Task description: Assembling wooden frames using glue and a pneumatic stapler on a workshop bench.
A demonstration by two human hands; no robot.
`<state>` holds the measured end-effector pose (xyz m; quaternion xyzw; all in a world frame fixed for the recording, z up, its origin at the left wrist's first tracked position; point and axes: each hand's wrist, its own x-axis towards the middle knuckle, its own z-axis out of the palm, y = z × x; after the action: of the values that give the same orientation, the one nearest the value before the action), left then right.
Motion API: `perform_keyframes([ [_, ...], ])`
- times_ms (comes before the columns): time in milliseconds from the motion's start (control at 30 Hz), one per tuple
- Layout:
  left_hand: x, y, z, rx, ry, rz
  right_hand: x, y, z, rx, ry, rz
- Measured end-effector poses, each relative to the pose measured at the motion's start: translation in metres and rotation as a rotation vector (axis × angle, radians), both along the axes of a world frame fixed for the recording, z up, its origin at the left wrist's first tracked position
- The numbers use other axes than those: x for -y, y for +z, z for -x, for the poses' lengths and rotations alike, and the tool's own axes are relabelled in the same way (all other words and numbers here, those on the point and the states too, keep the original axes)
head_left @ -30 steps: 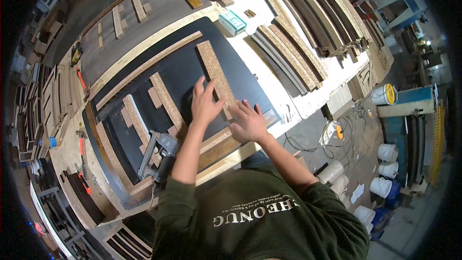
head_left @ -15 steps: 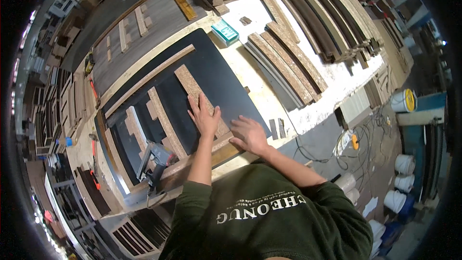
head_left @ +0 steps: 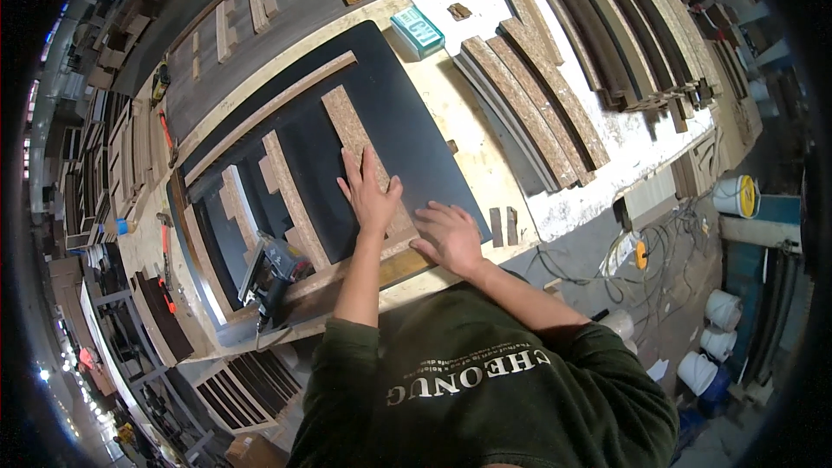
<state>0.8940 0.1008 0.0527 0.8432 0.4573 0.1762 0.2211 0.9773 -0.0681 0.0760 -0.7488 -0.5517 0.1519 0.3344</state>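
Chipboard strip (head_left: 351, 134) is lying on the black panel (head_left: 407, 121), its long axis running eleven to five. Left hand (head_left: 373, 195) is pressing flat and open on its near end; right hand (head_left: 449, 236), also spread, is resting at four o'clock beside it.

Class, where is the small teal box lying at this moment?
In the head view, the teal box lies on the pale workbench just beyond the far corner of the black panel, left of the stacked chipboard strips.
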Motion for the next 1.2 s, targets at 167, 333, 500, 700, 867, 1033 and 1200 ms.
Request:
perform_keyframes([
  [167,-0.001,-0.003,0.0,0.018,0.014,-0.051,-0.001,-0.008,0.002,-0.004,0.014,-0.028],
  [333,-0.001,-0.002,0.0,0.039,0.006,-0.031,-0.001,-0.011,0.003,-0.009,0.011,-0.023],
  [500,-0.001,-0.001,0.001,0.007,0.003,-0.043,-0.003,-0.005,0.004,-0.013,0.017,-0.021],
  [700,-0.001,-0.002,0.001,0.004,0.002,-0.009,-0.002,-0.003,0.004,-0.022,0.009,0.019],
  [867,0.0,0.0,-0.003,-0.009,-0.013,-0.035,-0.001,-0.009,0.001,-0.004,0.042,0.017],
  [1033,0.0,0.003,-0.006,-0.011,-0.006,-0.031,-0.002,-0.007,-0.002,-0.026,0.048,0.018],
  [1200,-0.002,0.004,0.002,-0.062,-0.002,-0.031,-0.009,0.005,-0.005,-0.084,0.081,0.082],
])
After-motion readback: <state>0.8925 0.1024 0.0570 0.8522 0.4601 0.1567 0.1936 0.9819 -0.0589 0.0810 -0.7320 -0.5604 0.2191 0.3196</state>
